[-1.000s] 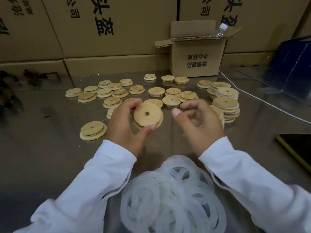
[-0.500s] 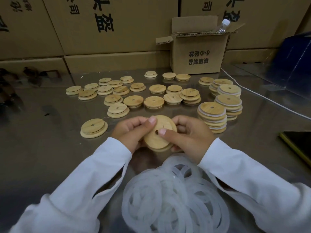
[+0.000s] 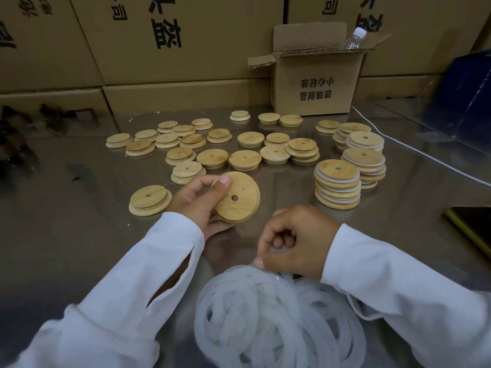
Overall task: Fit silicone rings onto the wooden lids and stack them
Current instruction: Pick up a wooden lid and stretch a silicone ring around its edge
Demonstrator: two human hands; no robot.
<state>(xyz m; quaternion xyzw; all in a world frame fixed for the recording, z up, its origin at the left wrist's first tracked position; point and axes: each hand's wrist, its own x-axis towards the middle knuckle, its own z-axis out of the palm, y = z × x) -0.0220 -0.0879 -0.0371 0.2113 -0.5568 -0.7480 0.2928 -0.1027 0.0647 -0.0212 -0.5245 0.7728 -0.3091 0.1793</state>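
The left hand [image 3: 196, 201] is gripping one wooden lid [image 3: 237, 199] by its edge, one of its fingers [image 3: 223, 181] lying on the flat face and the rest curling beneath. It is holding the lid tilted just above the worktop [image 3: 79, 248], near the middle. The right hand [image 3: 299, 240] is resting on the far edge of the pile of silicone rings [image 3: 265, 320], which is lying nearest of all. Its fingers are curled and its thumb is pressing against the top of the heap. It is apparently pinching a single silicone ring [image 3: 275, 252], though the pale loops are overlapping so much that this is a judgement.

The lid is looking light, stiff and smooth, so a grip at the edge that is leaving the stepped rim free all round should be suiting it. The rings are looking thin, floppy and stretchy, and are likely clinging together. Taking one by a short stretch of its band and peeling it away should be keeping its neighbours down. The ringed stack [image 3: 337, 187] is standing to the right, and the bare lids [image 3: 212, 158] are lying farther off across the worktop
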